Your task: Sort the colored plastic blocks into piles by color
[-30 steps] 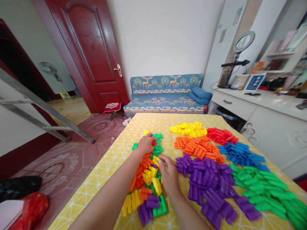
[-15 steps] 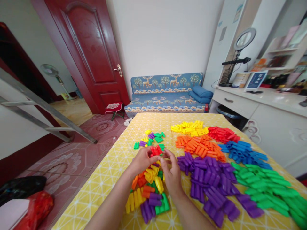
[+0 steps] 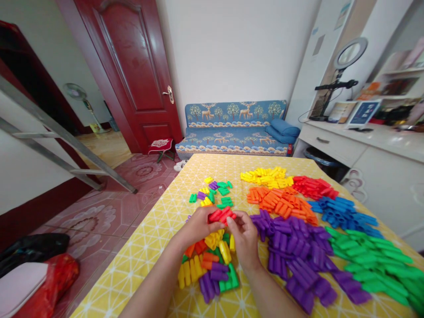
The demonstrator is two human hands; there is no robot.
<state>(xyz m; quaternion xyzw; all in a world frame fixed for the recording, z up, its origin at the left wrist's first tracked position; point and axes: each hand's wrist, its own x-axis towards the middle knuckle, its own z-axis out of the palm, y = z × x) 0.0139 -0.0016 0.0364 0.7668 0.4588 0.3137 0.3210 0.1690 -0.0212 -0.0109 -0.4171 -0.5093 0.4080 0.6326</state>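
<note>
Left grip: closed on the red blocks, thumb along their 6 o'clock side. Right grip: thumb and fingertips pinching the same red blocks from 4 o'clock. We find the red blocks held between both, over the far part of the mixed pile; whether they are joined to one another we cannot tell.

Hours counted from the red blocks:

6 o'clock, below the wrists' gap: the mixed pile, in yellow, orange, purple and green, partly hidden by the left grip.
11 to 12, near: loose blocks, green, purple and yellow, well spread.
2: yellow pile.
Between 2 and 3: red pile, touching the yellow.
3: orange pile; farther out, blue pile.
4: purple pile; beyond it, green pile.

All of these we record on or above one table, yellow cloth, white lines.

Outlying: sofa, 12; door, 11; fan and ladder, 10; bags, 8.
</note>
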